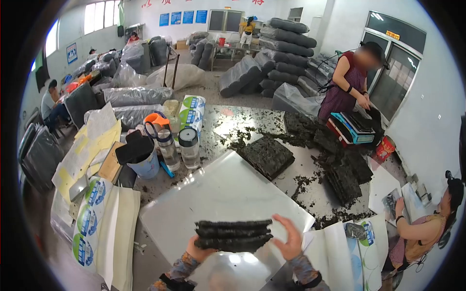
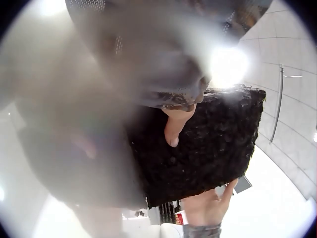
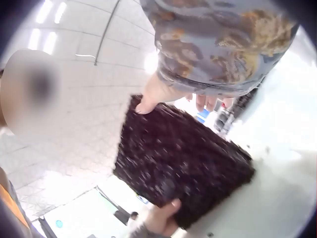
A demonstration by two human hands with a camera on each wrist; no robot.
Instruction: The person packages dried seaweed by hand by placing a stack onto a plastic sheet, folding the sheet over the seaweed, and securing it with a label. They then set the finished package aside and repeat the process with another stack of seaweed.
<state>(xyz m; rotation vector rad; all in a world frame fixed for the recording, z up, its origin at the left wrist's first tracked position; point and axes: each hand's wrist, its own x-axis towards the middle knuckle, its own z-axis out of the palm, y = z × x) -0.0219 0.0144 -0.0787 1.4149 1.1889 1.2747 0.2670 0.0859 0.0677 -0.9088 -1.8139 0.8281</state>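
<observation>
Low in the head view, a bundle of black, rough-edged sheets [image 1: 234,236] is held above a pale board [image 1: 204,194], its edges showing as several dark layers. My left hand [image 1: 200,251] grips the left end; in the left wrist view its thumb [image 2: 177,126] lies on the broad dark face [image 2: 213,144]. At the other end my right hand [image 1: 290,240] has its fingers spread, the thumb at the bundle's edge. The right wrist view has the right hand [image 3: 161,96] at a corner of the sheets [image 3: 178,153], the left hand [image 3: 161,218] at the opposite edge.
Beyond the board lie a square dark stack [image 1: 268,156], more stacks [image 1: 342,179] and loose flakes. Bottles [image 1: 188,149] and a blue-white bucket [image 1: 145,165] stand left. Packages flank the board. People work at the right [image 1: 357,77], [image 1: 422,228] and farther back.
</observation>
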